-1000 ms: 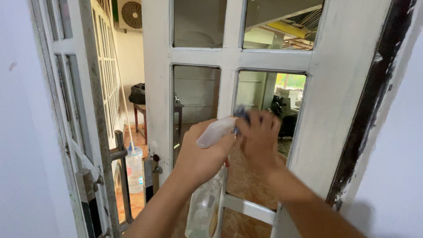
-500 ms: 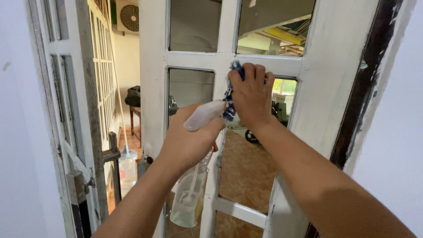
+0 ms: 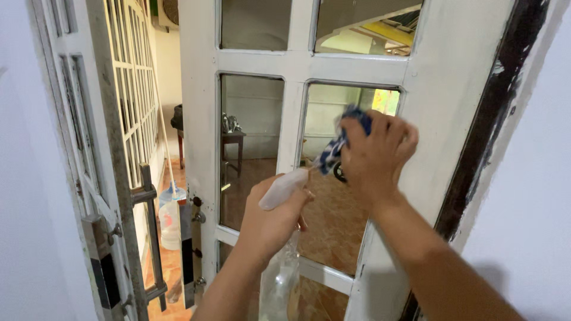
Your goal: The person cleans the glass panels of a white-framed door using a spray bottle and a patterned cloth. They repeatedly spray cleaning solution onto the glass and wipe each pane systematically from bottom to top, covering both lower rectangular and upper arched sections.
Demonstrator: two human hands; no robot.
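Note:
My left hand grips the head of a clear plastic spray bottle, whose white nozzle points up and right toward the glass. My right hand is closed on a blue and white cloth and presses it against the right glass pane of a white wooden door. The cloth sits near the pane's middle, just right of the centre mullion. The bottle hangs in front of the lower rail.
A second white door leaf with a metal handle stands open at the left. Through the gap I see a water jug on a tiled floor and a small table. A dark door frame and white wall lie at the right.
My right hand swept the cloth up to the pane's top left corner, then moved it down and right. My left hand with the bottle dropped slightly lower.

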